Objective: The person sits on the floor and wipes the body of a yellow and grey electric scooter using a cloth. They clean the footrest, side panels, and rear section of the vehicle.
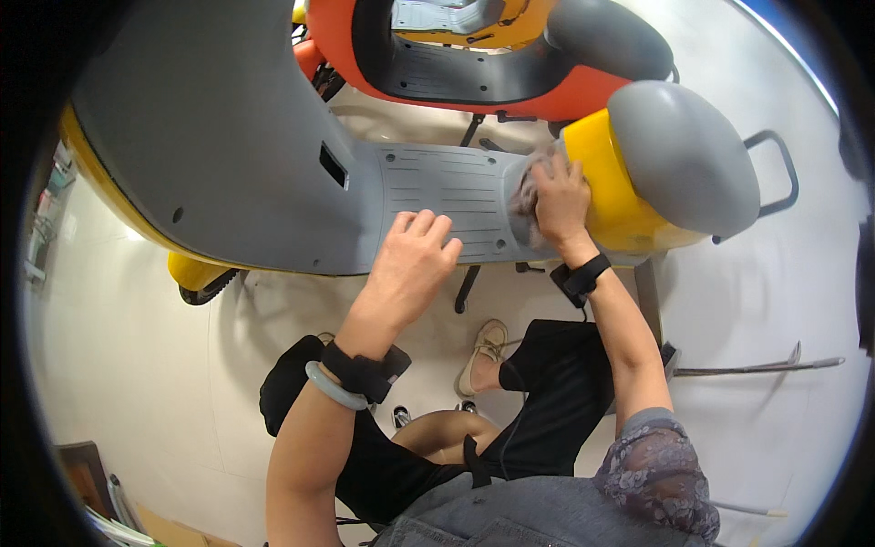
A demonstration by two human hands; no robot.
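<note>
A yellow and grey electric scooter (608,212) stands crosswise before me. My right hand (564,198) presses a crumpled, motion-blurred brownish cloth (525,195) against the grey panel where the footboard meets the yellow seat base. Over the near edge of the ribbed grey footboard (444,181) is my left hand (415,256), its fingers bent and slightly apart. No object shows in it, though its palm is hidden; whether its fingertips touch the footboard I cannot tell. The grey seat (683,157) lies right of my right hand. To the left rises the grey front shield (219,150).
An orange scooter (601,96) with a dark footboard is parked close behind the yellow one. A kickstand (467,290) reaches the floor below the near edge. A long-handled tool (759,369) is at the right. Cardboard (164,526) lies lower left.
</note>
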